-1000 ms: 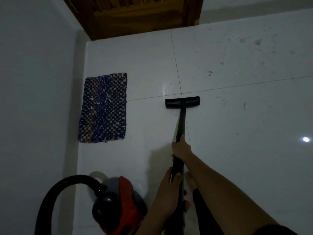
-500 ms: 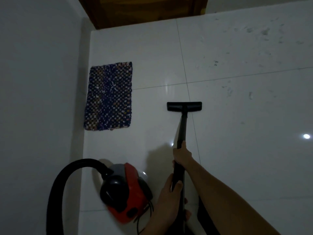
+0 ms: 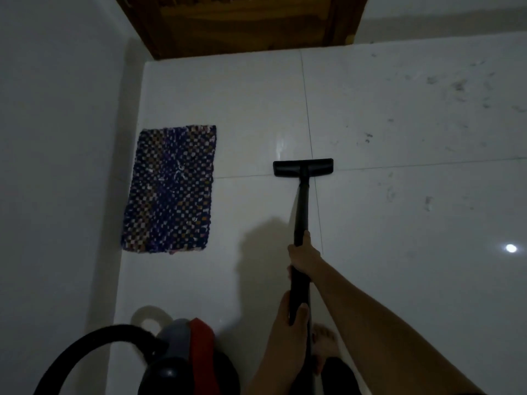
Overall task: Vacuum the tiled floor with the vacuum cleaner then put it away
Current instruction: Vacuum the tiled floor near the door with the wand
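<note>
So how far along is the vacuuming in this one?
Mid-job. Looks done: the tiles beside the woven mat show no specks. In hand: the right hand and left hand grip the wand, floor head flat on a tile joint. Left: dark specks dot the tiles to the right, and the vacuum body with its hose sits out on the floor, not put away.

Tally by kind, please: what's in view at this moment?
Hands: 2, left hand and right hand, both gripping the wand
Vacuum cleaner: 1
Woven mat: 1
Wooden door: 1
Bare foot: 1
Total: 6
</note>
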`<action>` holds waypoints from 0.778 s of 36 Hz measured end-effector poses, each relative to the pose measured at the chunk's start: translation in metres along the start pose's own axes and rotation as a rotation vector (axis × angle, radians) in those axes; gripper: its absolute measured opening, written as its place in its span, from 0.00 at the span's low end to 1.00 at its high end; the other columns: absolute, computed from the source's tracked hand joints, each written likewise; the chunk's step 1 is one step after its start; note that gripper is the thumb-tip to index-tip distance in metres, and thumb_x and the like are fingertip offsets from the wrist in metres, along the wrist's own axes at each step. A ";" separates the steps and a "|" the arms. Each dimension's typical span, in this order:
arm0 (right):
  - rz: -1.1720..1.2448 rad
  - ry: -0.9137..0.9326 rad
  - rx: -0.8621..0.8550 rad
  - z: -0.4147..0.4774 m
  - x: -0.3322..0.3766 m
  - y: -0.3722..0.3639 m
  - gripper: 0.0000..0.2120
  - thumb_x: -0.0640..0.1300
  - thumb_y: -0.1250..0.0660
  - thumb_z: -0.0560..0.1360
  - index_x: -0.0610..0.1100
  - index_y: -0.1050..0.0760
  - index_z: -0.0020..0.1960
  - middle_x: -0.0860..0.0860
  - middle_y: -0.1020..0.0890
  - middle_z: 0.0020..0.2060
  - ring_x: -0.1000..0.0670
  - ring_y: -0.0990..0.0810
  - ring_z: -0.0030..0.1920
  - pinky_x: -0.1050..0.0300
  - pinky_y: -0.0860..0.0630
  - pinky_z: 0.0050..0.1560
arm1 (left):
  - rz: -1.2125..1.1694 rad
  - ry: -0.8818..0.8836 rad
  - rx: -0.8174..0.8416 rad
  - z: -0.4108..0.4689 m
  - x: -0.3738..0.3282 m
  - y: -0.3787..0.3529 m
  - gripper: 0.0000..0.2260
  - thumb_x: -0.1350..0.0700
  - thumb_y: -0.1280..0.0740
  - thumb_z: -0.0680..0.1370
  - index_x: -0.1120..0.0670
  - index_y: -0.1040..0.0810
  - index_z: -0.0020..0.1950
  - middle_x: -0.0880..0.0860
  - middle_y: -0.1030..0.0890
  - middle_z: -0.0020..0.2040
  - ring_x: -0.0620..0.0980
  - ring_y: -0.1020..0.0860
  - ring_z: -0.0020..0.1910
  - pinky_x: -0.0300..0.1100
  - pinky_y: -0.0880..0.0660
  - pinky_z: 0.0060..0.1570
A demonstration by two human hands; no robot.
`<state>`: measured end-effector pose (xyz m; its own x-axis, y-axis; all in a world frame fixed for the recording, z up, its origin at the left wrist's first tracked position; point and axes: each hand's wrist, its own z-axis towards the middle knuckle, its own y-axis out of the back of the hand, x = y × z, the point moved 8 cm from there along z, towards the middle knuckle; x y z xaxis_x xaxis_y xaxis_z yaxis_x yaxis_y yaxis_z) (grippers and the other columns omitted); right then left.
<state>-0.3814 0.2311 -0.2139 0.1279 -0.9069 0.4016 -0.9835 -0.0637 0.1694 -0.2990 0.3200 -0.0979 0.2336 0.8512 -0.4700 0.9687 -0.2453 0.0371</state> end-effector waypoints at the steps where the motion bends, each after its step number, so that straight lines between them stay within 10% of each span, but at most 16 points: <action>1: -0.006 0.003 0.003 0.007 0.012 0.004 0.34 0.41 0.45 0.80 0.56 0.61 0.77 0.39 0.25 0.51 0.48 0.26 0.28 0.59 0.28 0.23 | 0.005 -0.016 -0.003 0.009 -0.011 0.000 0.22 0.51 0.45 0.82 0.49 0.45 0.75 0.66 0.27 0.65 0.66 0.23 0.56 0.55 0.25 0.56; 5: 0.011 0.012 0.012 0.034 0.058 0.018 0.34 0.39 0.45 0.80 0.56 0.60 0.78 0.39 0.26 0.49 0.48 0.27 0.27 0.60 0.29 0.21 | 0.014 -0.097 0.019 0.042 -0.055 0.000 0.20 0.52 0.47 0.82 0.49 0.44 0.74 0.52 0.23 0.43 0.45 0.25 0.32 0.33 0.28 0.29; 8: 0.036 0.014 0.015 0.053 0.089 0.023 0.34 0.39 0.45 0.81 0.56 0.60 0.78 0.39 0.27 0.48 0.48 0.27 0.28 0.57 0.28 0.24 | 0.039 -0.106 0.070 0.062 -0.084 0.004 0.19 0.51 0.46 0.82 0.47 0.43 0.73 0.51 0.25 0.36 0.46 0.26 0.30 0.38 0.28 0.31; 28: 0.122 0.035 -0.097 0.162 0.256 0.016 0.34 0.39 0.46 0.80 0.57 0.61 0.77 0.37 0.25 0.53 0.46 0.25 0.33 0.52 0.23 0.34 | -0.045 -0.094 0.234 0.176 -0.224 0.082 0.16 0.48 0.45 0.81 0.47 0.37 0.69 0.54 0.29 0.43 0.47 0.28 0.33 0.34 0.27 0.24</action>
<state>-0.3854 -0.0695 -0.2545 0.0143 -0.8901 0.4555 -0.9752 0.0882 0.2030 -0.2870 0.0277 -0.1450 0.1711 0.8196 -0.5468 0.9296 -0.3183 -0.1861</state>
